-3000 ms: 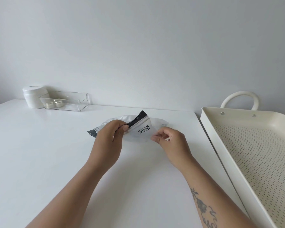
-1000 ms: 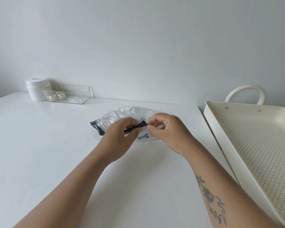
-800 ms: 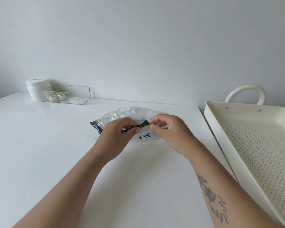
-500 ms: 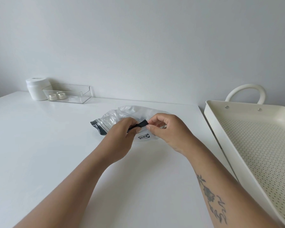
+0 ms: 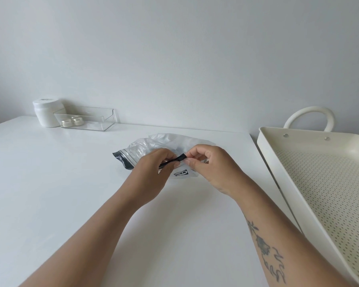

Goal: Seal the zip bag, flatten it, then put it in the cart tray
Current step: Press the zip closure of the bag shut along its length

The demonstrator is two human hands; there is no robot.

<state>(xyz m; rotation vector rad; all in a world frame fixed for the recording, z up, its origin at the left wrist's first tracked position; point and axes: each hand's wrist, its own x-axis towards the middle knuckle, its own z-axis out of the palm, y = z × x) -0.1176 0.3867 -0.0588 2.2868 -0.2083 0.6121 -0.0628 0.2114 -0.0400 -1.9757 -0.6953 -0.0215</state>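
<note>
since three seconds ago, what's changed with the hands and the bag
The right hand moved left to meet the left hand, and both now pinch the zip bag's black zip strip. The bag stays puffed on the table; cart tray unchanged.

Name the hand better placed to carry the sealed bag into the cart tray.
Right. The right hand pinches the zip bag at its black zip strip on the side nearer the cart tray; the left hand would likely cross over.
</note>
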